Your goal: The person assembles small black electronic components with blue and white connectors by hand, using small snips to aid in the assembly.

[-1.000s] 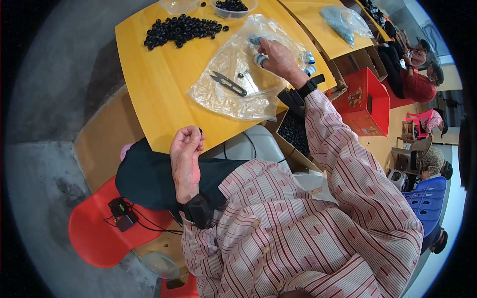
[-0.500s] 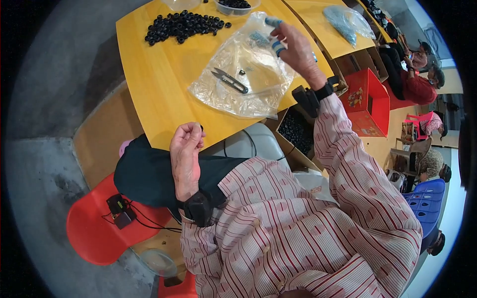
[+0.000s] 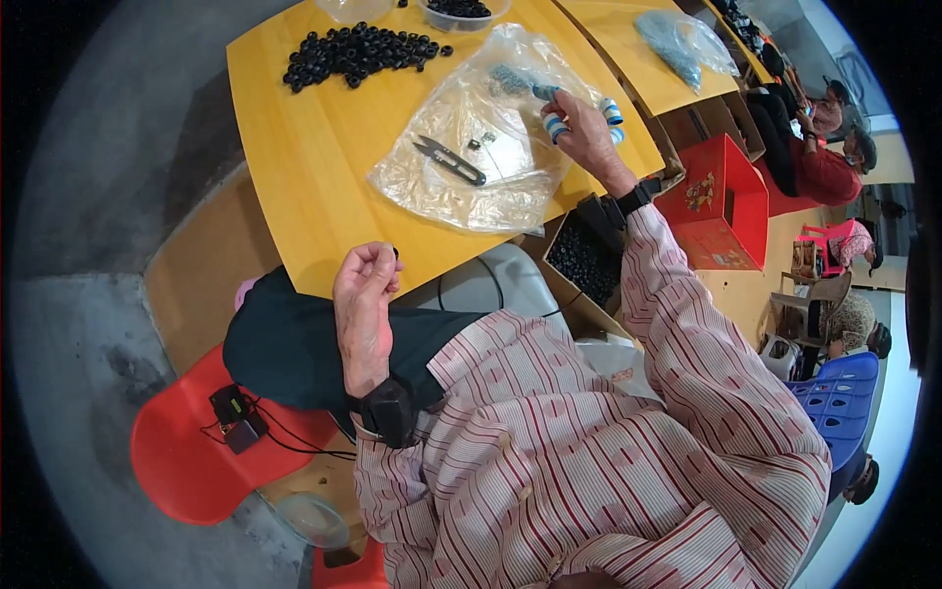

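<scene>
Near the table's front edge, my left hand (image 3: 363, 309) is closed in a pinch on a small black ring (image 3: 395, 253), of which only the edge shows past the fingertips. My right hand (image 3: 595, 142) hovers over a clear plastic bag (image 3: 446, 201) lying flat on the table. Blue-and-white bands wrap its fingers; thumb and forefinger stand apart, with nothing visible between them. Close to those fingertips lies a little heap of small blue-grey pieces (image 3: 507, 80). Black thread snips (image 3: 449, 160) rest on the bag, beside a small dark piece (image 3: 474, 144).
Many black rings (image 3: 358, 54) are heaped at the table's far left, near a clear tub (image 3: 476, 20) of black pieces. Right of the table stand a red box (image 3: 721, 211) and a carton of black pieces (image 3: 586, 257). A red chair (image 3: 182, 442) is at left; people sit far right.
My right hand has drawn back toward me from the blue-grey heap, its fingers more bent. A tiny piece now shows beside the dark one. My left hand has stayed nearly still.
</scene>
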`<action>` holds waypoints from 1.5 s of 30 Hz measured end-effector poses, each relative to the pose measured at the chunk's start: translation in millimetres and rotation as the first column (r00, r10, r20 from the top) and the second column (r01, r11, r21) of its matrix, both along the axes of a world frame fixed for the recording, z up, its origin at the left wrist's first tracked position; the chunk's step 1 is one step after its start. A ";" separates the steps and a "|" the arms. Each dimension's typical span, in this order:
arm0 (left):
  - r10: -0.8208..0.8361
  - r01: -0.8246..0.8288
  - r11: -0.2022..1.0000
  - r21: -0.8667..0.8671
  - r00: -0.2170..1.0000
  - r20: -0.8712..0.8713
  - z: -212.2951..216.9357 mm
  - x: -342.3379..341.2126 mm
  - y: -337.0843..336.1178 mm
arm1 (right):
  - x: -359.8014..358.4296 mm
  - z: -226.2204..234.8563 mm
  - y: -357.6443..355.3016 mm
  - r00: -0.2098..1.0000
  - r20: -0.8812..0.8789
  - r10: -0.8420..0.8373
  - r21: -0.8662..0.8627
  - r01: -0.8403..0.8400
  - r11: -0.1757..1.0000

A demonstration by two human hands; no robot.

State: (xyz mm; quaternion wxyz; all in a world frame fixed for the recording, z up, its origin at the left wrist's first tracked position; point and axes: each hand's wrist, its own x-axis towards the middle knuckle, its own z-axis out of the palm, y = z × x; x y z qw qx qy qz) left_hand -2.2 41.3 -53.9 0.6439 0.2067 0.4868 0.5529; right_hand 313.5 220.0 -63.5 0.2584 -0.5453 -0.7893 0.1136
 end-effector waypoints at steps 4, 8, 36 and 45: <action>0.014 -0.014 1.000 0.001 1.000 0.001 -0.7 1.3 -1.5 | -6.7 5.5 4.7 0.991 0.132 0.026 0.022 -0.029 0.999; 0.010 -0.010 1.000 0.002 1.000 0.003 -4.0 1.0 -1.4 | -7.3 11.3 12.4 0.994 0.103 0.044 0.106 -0.055 0.993; -0.010 -0.003 0.999 0.053 0.970 0.242 -1.7 -6.7 -3.4 | 3.0 -2.9 8.6 0.977 0.196 0.080 0.066 -0.095 0.993; 0.015 -0.065 0.992 0.105 0.909 0.418 -1.5 -10.3 -5.9 | 2.0 -3.3 4.5 0.992 0.107 0.065 -0.001 -0.066 0.998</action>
